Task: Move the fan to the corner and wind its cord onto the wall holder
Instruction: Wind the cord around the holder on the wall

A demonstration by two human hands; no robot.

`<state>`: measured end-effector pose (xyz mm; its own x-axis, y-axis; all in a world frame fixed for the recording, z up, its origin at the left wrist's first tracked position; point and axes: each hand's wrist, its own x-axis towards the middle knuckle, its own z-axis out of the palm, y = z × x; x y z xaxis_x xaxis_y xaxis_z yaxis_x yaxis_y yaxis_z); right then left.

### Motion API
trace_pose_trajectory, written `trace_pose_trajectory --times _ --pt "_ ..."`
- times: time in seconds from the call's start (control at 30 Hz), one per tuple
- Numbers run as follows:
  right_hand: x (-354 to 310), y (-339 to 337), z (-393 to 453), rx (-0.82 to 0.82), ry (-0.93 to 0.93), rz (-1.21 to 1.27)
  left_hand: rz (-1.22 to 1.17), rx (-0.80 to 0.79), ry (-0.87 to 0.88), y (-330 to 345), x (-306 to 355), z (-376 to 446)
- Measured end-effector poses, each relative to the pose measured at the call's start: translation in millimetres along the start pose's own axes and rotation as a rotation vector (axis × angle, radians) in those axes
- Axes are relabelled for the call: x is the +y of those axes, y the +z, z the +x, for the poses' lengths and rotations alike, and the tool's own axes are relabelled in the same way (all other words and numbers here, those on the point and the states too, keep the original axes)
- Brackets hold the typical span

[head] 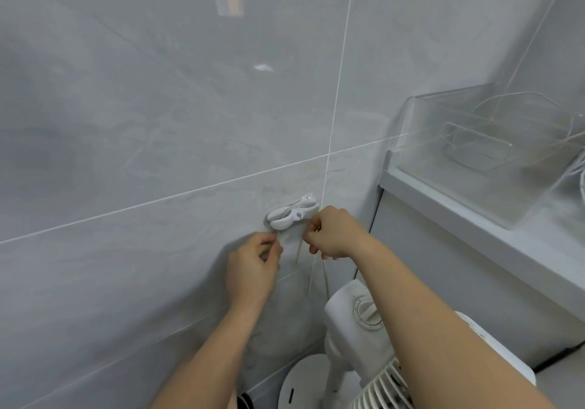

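A white fan (351, 339) stands on the floor in the corner by the grey tiled wall, with its dial on top and its round base below. A white wall holder (292, 214) is stuck to the tile above it, with a turn of white cord around it. The cord (326, 277) hangs down from the holder towards the fan. My left hand (253, 269) pinches the cord just below and left of the holder. My right hand (335, 234) grips the cord at the holder's right end.
A white cabinet or shelf (474, 228) juts out on the right, close to the fan. A clear plastic bin (493, 142) sits on it, with white cables (577, 174) at the far right edge. A dark object (243, 402) lies on the floor at the bottom.
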<state>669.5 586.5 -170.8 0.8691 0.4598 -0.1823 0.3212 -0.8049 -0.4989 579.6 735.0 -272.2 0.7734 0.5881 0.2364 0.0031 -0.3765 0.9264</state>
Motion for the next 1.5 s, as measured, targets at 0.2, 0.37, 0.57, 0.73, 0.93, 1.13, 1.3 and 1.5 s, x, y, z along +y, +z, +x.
trace_pose_trajectory --times 0.2,0.37,0.57,0.73,0.93,1.13,1.3,1.5 --pt "4 -4 4 -0.068 0.001 0.065 -0.041 -0.065 -0.092 25 7 -2" --pt "14 -9 11 -0.024 0.109 0.114 -0.028 -0.054 -0.129 38 0 -1" --pt "27 -12 4 -0.035 0.142 0.150 0.001 0.008 -0.116 43 -4 -6" --pt "21 -9 1 -0.101 0.068 0.174 -0.068 -0.019 -0.120 49 5 -8" --pt "11 -1 6 -0.090 -0.062 0.101 -0.059 -0.073 -0.097 50 7 -12" --pt "10 2 14 -0.085 -0.082 0.034 -0.009 -0.114 0.003 40 13 -15" --pt "13 2 20 -0.061 -0.073 0.005 0.243 -0.199 0.041 19 25 -18" --pt "16 -2 23 -0.070 -0.091 0.014 0.349 -0.158 0.290 -10 71 -21"
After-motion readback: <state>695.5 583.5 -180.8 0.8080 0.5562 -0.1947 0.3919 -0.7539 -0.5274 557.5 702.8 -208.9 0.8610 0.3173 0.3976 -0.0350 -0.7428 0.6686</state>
